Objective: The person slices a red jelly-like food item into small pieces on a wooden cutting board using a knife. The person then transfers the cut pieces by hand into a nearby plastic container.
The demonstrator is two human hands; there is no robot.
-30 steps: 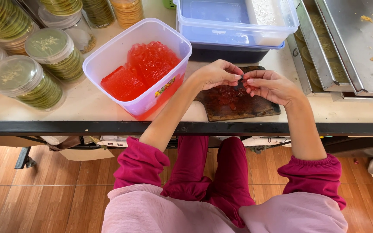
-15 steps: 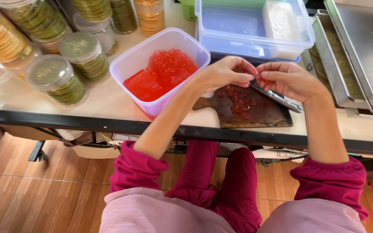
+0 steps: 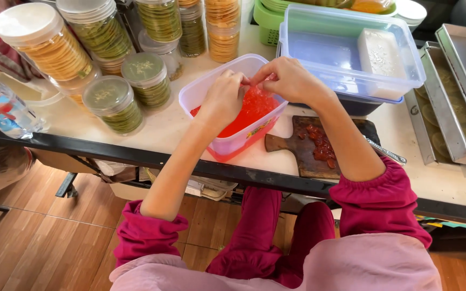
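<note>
A translucent pink plastic tub stands on the counter with glossy red jelly inside. My left hand and my right hand are both over the tub, fingertips meeting at a bit of the red jelly above its middle. To the right lies a dark wooden cutting board with small red jelly pieces on it. A metal knife rests at the board's right edge, partly hidden behind my right forearm.
Several round lidded jars of stacked green and orange snacks crowd the counter's left. A clear blue-tinted box holding a white block sits behind the board. Metal trays stand right; a water bottle lies far left.
Both hands have moved left from above the cutting board to above the pink tub. The knife that was under my right hand now lies on the board's right edge.
</note>
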